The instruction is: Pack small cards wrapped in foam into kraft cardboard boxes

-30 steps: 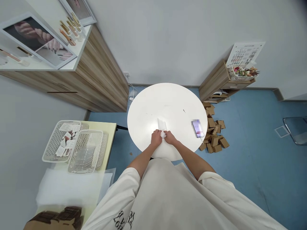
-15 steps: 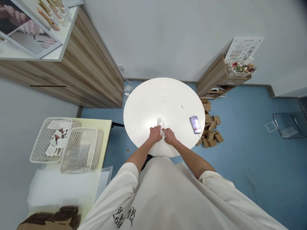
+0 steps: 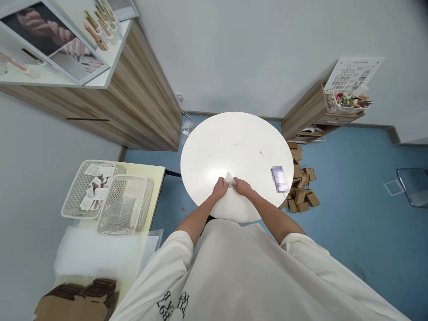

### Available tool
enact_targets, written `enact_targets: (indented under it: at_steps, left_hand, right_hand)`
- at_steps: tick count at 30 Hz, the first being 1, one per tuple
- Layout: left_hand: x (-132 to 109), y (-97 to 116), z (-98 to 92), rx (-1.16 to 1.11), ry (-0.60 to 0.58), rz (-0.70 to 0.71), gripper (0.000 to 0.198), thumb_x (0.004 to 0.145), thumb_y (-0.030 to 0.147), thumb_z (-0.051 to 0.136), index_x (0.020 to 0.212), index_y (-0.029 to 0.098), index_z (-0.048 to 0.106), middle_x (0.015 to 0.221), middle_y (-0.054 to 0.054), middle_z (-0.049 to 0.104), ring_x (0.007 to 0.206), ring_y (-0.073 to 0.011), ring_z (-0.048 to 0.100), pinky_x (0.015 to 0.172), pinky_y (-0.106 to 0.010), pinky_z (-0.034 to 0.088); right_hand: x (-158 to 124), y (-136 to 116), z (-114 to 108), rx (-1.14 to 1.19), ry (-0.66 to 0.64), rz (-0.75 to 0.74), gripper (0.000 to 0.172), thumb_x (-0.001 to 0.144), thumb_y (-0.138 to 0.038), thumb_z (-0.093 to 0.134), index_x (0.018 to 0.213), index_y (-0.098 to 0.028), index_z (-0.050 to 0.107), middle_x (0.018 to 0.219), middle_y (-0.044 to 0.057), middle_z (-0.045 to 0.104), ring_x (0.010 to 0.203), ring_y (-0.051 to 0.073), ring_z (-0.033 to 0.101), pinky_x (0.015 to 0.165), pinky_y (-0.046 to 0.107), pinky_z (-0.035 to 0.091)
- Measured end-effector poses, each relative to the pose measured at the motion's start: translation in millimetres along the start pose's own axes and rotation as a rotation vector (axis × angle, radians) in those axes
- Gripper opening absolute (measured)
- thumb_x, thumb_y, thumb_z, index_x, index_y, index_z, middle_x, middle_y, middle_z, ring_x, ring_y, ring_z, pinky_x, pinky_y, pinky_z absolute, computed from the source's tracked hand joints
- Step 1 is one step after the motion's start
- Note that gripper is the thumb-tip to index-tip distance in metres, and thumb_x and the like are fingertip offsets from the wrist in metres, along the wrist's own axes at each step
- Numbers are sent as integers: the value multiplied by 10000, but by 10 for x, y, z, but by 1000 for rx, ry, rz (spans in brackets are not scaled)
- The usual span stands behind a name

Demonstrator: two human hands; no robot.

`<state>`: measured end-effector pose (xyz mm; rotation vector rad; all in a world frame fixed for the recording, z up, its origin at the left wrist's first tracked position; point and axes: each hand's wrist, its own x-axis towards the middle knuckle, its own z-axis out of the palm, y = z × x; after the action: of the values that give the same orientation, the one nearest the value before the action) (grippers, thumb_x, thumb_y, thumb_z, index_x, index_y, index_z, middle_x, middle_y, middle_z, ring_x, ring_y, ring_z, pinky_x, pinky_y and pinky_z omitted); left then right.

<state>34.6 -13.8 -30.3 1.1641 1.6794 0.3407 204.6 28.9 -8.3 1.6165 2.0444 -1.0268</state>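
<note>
Over the near part of the round white table (image 3: pixel 234 138), both hands grip one small folded white sheet (image 3: pixel 229 178). Its upper end comes to a point, and it looks like thin paper or foam; which of the two I cannot tell. My left hand (image 3: pixel 220 189) is closed on its left side, with the thumb turned inward. From the right, my right hand (image 3: pixel 242 186) pinches the opposite side. Whether anything lies inside the folds is hidden.
A phone (image 3: pixel 280 179) lies at the table's right edge. Small cardboard boxes (image 3: pixel 302 196) are heaped on the floor beyond it. On a side table (image 3: pixel 155 171) at left stand white baskets (image 3: pixel 122 178), translucent sheets (image 3: pixel 96 254) and flat brown cardboard (image 3: pixel 73 307).
The white sheet has become shorter and more folded. My hands have risen slightly off the tabletop and now pinch its two sides. The whole view has shifted a little.
</note>
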Motion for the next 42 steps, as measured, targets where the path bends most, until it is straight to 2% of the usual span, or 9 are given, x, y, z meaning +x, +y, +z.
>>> enact_targets:
  at_steps: [5,8,12,16,21,26,32,38,42]
  left_hand:
    - [-187,-115,98,82,57,172,664,928,258,475,1523,206,182,1563,-166,328,1279,-247,526,1006,-381,454]
    - [-218,-145,119,305,-39,251,697,902,228,487,1546,216,221,1619,-152,229,1388,-306,418,1077,-433,404]
    - [-177,-162,114,483,-94,241,710,895,219,487,1561,199,241,1632,-168,197,1437,-356,345,1113,-485,352]
    - [-149,-172,80,456,-125,233,768,869,232,522,1576,216,223,1659,-148,135,1446,-361,333,1117,-488,354]
    - [-141,-181,-33,321,-162,225,822,827,273,572,1573,185,240,1659,-158,129,1479,-350,282,1142,-476,344]
    - [-141,-293,-299,334,-123,187,828,823,289,588,1568,183,242,1666,-146,98,1492,-339,267,1144,-439,351]
    - [-140,-578,-829,397,-66,150,830,841,315,577,1570,169,209,1677,-145,20,1509,-344,220,1152,-430,333]
    - [-169,-859,-1385,478,-68,91,817,860,335,545,1581,208,183,1684,-126,15,1451,-377,333,1098,-449,380]
    - [-165,-949,-1558,611,-114,140,823,847,296,540,1584,227,180,1684,-121,31,1431,-390,358,1080,-470,387]
  right_hand:
    - [178,-64,19,126,133,100,442,1005,-353,436,1417,-202,382,1138,154,672,1010,276,633,794,342,437]
    - [189,-77,97,179,219,108,445,1004,-304,420,1424,-185,337,1091,138,669,962,260,631,789,338,428]
    - [81,-64,245,178,270,82,271,990,-262,413,1248,-211,476,1141,110,616,972,234,600,795,320,431]
    - [-71,-73,404,305,331,84,301,950,-196,407,1226,-203,527,1266,119,547,982,201,606,836,308,470]
    - [-125,-222,447,490,322,152,417,903,-210,450,1314,-180,513,1229,100,617,1079,198,612,945,311,485]
    - [-12,-519,422,534,275,118,499,878,-217,492,1375,-183,506,1312,89,615,1149,187,608,988,294,481]
    - [274,-1030,493,549,203,-8,582,865,-209,529,1443,-163,475,1431,108,542,1222,198,578,1044,304,457]
    - [479,-1544,594,490,167,-107,607,867,-187,540,1467,-160,455,1454,118,518,1274,213,540,1086,336,421]
    - [493,-1655,635,409,169,-132,617,890,-161,503,1498,-125,404,1497,141,467,1337,217,482,1112,339,389]
